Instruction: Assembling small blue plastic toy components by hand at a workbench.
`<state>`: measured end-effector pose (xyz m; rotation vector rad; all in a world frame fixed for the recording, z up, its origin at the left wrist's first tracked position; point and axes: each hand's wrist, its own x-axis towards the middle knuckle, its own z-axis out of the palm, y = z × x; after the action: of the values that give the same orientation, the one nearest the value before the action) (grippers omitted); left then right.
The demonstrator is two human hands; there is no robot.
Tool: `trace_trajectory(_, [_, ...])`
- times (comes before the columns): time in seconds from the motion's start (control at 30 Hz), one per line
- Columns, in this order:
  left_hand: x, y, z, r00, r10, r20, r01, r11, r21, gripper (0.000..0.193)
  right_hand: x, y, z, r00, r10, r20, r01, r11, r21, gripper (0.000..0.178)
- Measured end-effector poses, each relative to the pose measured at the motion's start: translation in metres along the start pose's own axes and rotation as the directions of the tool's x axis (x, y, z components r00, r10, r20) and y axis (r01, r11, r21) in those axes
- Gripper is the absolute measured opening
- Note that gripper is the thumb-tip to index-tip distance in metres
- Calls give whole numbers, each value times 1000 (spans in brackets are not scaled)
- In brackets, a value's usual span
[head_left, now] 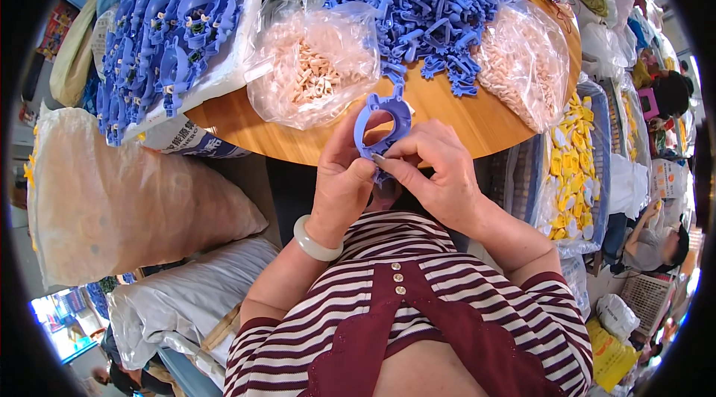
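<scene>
Here's the left grip clamped on the blue ring from its left, right grip pinching its near end, tab pointing away from both.

A round, honey-brown wooden table stands centrally; a large, pale translucent sack bulges at left, a beige latticed plastic basket sits right, and bright light shows far left.

I'm seeing one head-worn fisheye, sitting above the near side of the wooden table, facing steeply down; it's framing left hand and right hand close up at the table's near edge and warping the room beyond.
</scene>
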<state>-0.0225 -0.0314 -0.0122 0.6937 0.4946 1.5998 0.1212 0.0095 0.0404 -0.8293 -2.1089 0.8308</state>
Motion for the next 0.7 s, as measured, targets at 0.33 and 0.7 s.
trace_trajectory(0.33, [-1,-1,-4,999,-32,0,32,998,-44,75,-2,-2,-1,1000,19,-8,-19,1000,12,8])
trace_trajectory(0.7, [-2,-1,-3,999,35,6,-35,999,17,77,5,-2,-4,982,-187,-43,179,974,-142,10])
